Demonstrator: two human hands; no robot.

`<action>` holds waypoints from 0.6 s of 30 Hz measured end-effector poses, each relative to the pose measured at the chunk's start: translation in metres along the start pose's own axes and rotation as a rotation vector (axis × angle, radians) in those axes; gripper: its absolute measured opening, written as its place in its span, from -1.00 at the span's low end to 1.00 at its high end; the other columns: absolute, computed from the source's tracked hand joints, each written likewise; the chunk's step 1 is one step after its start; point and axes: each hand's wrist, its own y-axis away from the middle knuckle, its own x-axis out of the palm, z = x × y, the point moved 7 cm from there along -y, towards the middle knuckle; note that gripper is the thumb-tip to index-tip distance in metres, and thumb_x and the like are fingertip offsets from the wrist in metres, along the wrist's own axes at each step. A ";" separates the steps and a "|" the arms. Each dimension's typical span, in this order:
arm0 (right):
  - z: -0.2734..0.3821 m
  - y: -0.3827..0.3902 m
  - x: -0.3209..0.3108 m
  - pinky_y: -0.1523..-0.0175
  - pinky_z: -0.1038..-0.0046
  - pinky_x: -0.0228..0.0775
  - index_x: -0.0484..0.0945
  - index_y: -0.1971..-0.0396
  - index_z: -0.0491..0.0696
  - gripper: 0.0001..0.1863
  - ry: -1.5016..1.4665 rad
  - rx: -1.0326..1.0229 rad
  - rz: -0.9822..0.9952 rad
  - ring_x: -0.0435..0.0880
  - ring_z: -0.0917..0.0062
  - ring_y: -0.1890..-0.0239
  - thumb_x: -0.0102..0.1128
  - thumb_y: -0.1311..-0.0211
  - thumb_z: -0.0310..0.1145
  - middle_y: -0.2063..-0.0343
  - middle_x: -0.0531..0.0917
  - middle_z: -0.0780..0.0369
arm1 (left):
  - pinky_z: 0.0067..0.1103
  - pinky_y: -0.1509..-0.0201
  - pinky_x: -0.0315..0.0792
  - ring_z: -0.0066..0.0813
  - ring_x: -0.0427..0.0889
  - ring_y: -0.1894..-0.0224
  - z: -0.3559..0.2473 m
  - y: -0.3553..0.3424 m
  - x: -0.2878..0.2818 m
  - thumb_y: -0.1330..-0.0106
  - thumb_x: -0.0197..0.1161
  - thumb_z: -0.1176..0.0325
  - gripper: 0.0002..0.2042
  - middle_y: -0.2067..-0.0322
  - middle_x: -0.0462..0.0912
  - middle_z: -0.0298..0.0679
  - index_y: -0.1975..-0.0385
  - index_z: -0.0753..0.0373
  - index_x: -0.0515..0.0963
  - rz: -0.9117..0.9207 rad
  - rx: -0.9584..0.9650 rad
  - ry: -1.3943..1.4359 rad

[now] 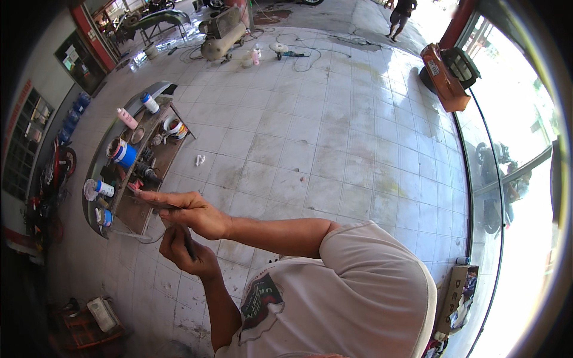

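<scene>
My right hand (pixel 200 216) reaches out from the right, its fingers closed on a thin, flat, dark piece (pixel 156 204). Just below it, my left hand (pixel 190 255) is closed around another flat dark piece (pixel 190 244), mostly hidden by the fingers. The two hands are very close together; whether they touch is unclear. Something pink (pixel 133 188) shows at the right fingertips, too small to make out. Beyond the hands stands a low workbench (pixel 132 210) carrying a blue-and-white can (pixel 122 153), a pink bottle (pixel 127 118) and a white tub (pixel 175 127).
A grey-green curved car panel (pixel 91 210) lies along the bench's far side. An air compressor (pixel 222 40) and a corded power tool (pixel 289 53) rest on the tiled floor. An orange car panel (pixel 443 76) stands by the glass at right. A person (pixel 401 18) is far off.
</scene>
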 end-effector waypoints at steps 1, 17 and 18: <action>0.003 0.003 -0.003 -0.71 0.28 0.03 0.41 -0.57 -0.04 -0.42 0.042 -0.010 0.004 0.17 0.40 -0.69 0.04 -0.61 -0.48 -0.64 0.32 0.22 | -0.37 -0.18 0.63 -0.13 0.63 -0.16 -0.001 0.000 0.006 -0.49 0.22 0.71 -0.75 -0.07 0.57 -0.04 -0.10 0.39 0.59 -0.017 0.006 0.011; -0.060 0.070 0.038 -0.47 0.43 0.43 0.52 -0.46 -0.15 -0.48 -0.005 0.281 0.216 0.53 0.54 -0.43 0.25 -0.65 -0.25 -0.44 0.59 0.09 | -0.17 -0.26 0.56 -0.04 0.67 -0.14 0.041 -0.065 -0.061 -0.60 0.23 0.54 -0.82 -0.06 0.65 0.05 -0.07 0.48 0.58 -0.196 -0.239 0.023; -0.073 0.067 0.025 -0.31 0.42 0.55 0.58 -0.37 -0.19 -0.49 0.187 0.516 0.219 0.65 0.55 -0.23 0.31 -0.61 -0.19 -0.28 0.68 0.10 | -0.17 -0.28 0.54 -0.04 0.66 -0.16 0.039 -0.066 -0.069 -0.60 0.22 0.53 -0.81 -0.07 0.64 0.06 -0.08 0.48 0.58 -0.207 -0.180 0.012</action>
